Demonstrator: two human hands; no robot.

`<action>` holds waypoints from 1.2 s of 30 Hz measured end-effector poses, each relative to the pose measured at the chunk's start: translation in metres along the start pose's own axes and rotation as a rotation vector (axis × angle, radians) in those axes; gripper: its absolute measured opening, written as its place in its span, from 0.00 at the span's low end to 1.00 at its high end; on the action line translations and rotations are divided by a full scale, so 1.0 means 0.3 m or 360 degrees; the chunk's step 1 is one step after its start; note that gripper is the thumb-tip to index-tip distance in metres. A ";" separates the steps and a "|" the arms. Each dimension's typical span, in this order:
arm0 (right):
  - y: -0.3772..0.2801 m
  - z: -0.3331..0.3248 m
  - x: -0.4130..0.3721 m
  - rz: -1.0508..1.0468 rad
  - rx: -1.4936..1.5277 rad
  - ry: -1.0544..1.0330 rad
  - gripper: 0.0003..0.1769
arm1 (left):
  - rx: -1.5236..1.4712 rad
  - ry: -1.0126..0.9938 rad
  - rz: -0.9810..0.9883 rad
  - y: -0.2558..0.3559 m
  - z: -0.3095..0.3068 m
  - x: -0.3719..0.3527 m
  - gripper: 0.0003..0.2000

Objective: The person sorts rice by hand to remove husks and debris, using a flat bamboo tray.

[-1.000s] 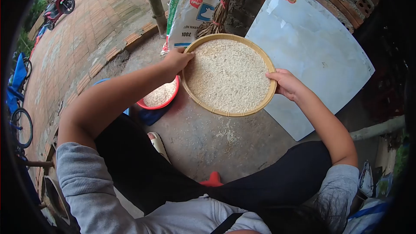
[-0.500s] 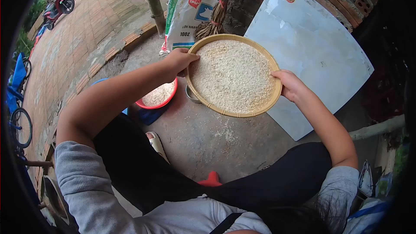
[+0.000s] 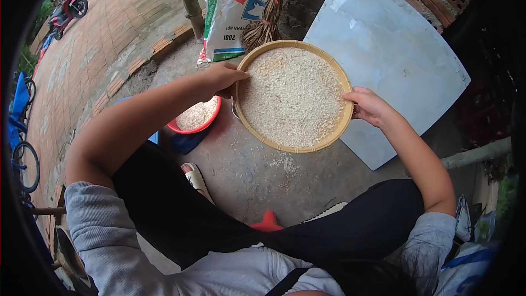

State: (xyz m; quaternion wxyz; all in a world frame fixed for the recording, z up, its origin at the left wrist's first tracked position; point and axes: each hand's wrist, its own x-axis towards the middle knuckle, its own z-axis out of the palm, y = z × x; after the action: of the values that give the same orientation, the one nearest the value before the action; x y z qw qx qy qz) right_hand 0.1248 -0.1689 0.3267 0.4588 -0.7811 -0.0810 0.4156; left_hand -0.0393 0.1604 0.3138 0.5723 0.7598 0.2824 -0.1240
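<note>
Held up in front of me is a round woven winnowing basket (image 3: pixel 298 148) with a bamboo rim. A wide layer of pale rice grains (image 3: pixel 296 96) covers its inside. At the upper left of the rim, my left hand (image 3: pixel 223 78) is closed with the thumb over the edge. On the right side my right hand (image 3: pixel 370 106) grips the rim the same way. Below my left forearm, a red bowl (image 3: pixel 218 111) with more grains (image 3: pixel 197 115) stands on the floor. The edge of a metal container (image 3: pixel 234 111) shows partly behind the basket.
Scattered grains (image 3: pixel 285 164) lie on the concrete floor. A large pale board (image 3: pixel 405 66) lies at the right. Behind the basket are a printed feed sack (image 3: pixel 227 16) and a straw bundle (image 3: pixel 263 32). A bamboo post (image 3: pixel 188 0) rises at the back. A red object (image 3: pixel 267 222) sits between my legs.
The basket faces me more fully, its lower rim slightly nearer. Both hands keep their hold on it. My view has shifted a little, and a second sandal edge now shows by my right leg.
</note>
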 end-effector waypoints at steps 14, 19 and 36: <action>0.417 0.041 0.183 0.0843 -0.0914 -0.0298 0.13 | 0.0693 -0.0615 -0.0398 -0.215 0.326 0.257 0.12; 0.791 0.138 0.409 0.0893 -0.1449 -0.0074 0.11 | 0.0656 -0.0043 -0.0184 -0.494 0.567 0.317 0.13; 0.910 0.387 0.595 0.0353 -0.1332 0.0252 0.13 | 0.0805 0.0623 -0.0231 -0.948 0.508 0.455 0.15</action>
State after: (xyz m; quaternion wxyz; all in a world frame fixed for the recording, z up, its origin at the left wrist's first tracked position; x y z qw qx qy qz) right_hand 0.0858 -0.1573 -0.0171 0.0604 -0.9331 -0.1226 0.3327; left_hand -0.0706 0.1091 -0.0313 0.2901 0.8651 0.4008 -0.0823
